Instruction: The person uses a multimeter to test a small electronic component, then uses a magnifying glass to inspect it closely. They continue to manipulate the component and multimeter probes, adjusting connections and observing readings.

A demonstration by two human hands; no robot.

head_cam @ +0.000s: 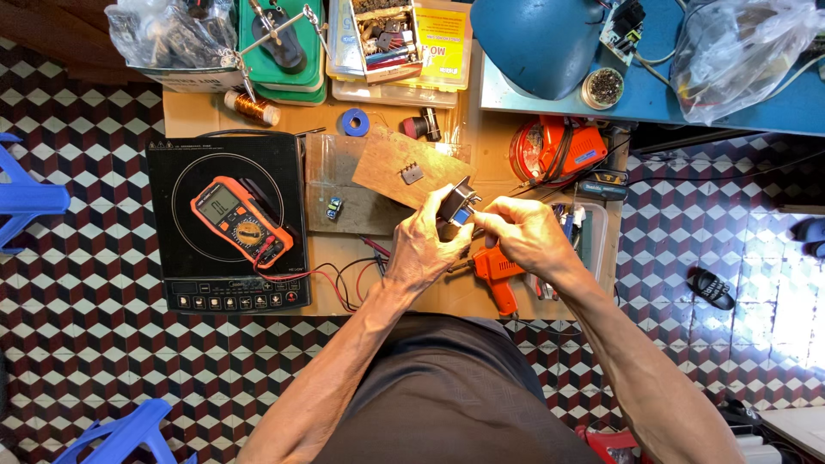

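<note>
My left hand (pixel 423 247) grips a small dark metal component (pixel 454 204) held above the low wooden table (pixel 189 113). My right hand (pixel 526 236) pinches the same part from the right, at a small blue piece on its side. Directly under my hands lies an orange soldering gun (pixel 498 273). A brown circuit board (pixel 397 167) with a small grey part on it rests just beyond my left hand.
An orange multimeter (pixel 242 223) with red and black leads lies on a black induction cooker (pixel 228 222) at the left. A copper wire spool (pixel 254 108), blue solder reel (pixel 353 123), orange tool (pixel 559 148) and parts trays (pixel 391 39) stand farther back. Blue stools (pixel 30 199) flank the patterned tile floor.
</note>
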